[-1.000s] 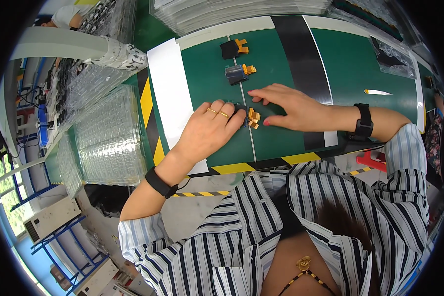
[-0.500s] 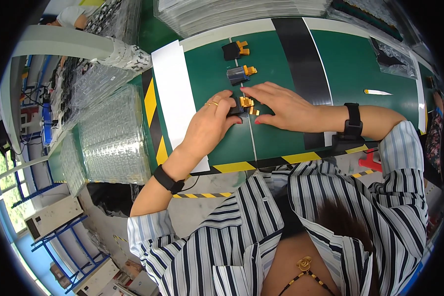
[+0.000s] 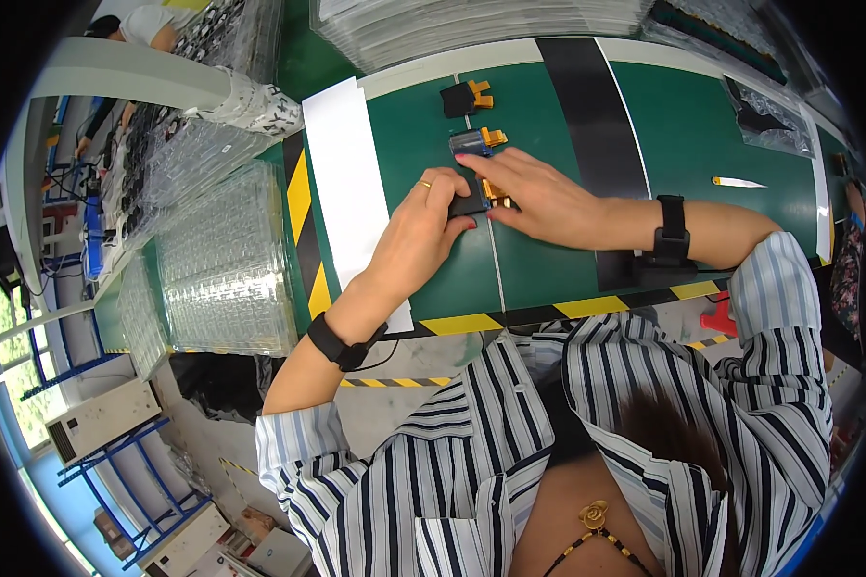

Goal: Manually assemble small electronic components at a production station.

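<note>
A small black rectangular module (image 3: 469,200) with orange ribbon tails (image 3: 496,192) lies on the green table mat. My left hand (image 3: 406,238) pinches its left side between thumb and bent fingers. From the right, my right hand (image 3: 555,207) closes around the tail side, thumb at the near edge and index fingertip reaching past the far edge. That hand partly covers the tails. Just beyond is a second module (image 3: 468,143) with a shiny dark face and orange tails, close to the right index fingertip. Farther back sits a third black module (image 3: 457,99), its tails also pointing right.
A white sheet (image 3: 342,183) lies left of the modules. Stacked clear plastic trays (image 3: 221,260) stand left, with more (image 3: 481,24) behind. A black band (image 3: 587,125) crosses the mat. A pointed white strip (image 3: 736,182) and a clear bag (image 3: 770,120) lie at right.
My right hand has moved left and closed in on the nearest module, covering more of its orange tails. My left hand keeps its grip at the module's left side.
</note>
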Demonstrator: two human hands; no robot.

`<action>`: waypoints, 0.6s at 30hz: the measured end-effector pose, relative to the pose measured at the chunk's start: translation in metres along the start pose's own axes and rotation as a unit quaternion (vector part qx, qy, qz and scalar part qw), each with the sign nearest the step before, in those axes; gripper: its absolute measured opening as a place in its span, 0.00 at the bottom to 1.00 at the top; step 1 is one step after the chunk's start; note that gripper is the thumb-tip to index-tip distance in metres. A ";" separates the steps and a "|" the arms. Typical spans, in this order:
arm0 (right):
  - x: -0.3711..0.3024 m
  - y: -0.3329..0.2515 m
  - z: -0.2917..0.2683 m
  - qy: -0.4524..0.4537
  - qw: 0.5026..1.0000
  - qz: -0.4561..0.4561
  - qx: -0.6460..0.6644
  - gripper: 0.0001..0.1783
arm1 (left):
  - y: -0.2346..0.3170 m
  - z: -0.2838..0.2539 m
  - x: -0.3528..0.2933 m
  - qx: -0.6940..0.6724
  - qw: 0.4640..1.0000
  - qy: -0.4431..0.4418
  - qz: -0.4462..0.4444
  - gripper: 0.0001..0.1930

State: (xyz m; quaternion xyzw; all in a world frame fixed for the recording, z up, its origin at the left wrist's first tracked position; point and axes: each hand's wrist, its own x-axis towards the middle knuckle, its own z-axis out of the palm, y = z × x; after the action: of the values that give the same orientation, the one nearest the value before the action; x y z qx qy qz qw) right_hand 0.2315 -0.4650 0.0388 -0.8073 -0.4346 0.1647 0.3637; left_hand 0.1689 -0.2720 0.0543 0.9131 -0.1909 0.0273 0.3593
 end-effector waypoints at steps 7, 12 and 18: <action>-0.004 0.012 -0.003 0.094 0.992 -0.071 -0.035 0.35 | -0.006 0.000 0.011 0.005 1.000 0.020 0.002 0.21; -0.004 0.017 0.000 0.135 0.987 -0.082 -0.008 0.31 | 0.000 0.000 0.009 0.043 0.998 0.041 0.011 0.20; 0.003 0.016 0.000 0.132 0.985 -0.112 -0.008 0.24 | -0.002 0.002 0.001 -0.023 0.996 0.069 -0.049 0.20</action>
State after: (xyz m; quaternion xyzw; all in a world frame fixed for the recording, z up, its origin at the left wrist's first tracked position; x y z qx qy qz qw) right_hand 0.2422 -0.4681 0.0270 -0.7708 -0.4720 0.0112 0.4278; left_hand 0.1705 -0.2728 0.0519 0.9087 -0.1212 0.0681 0.3937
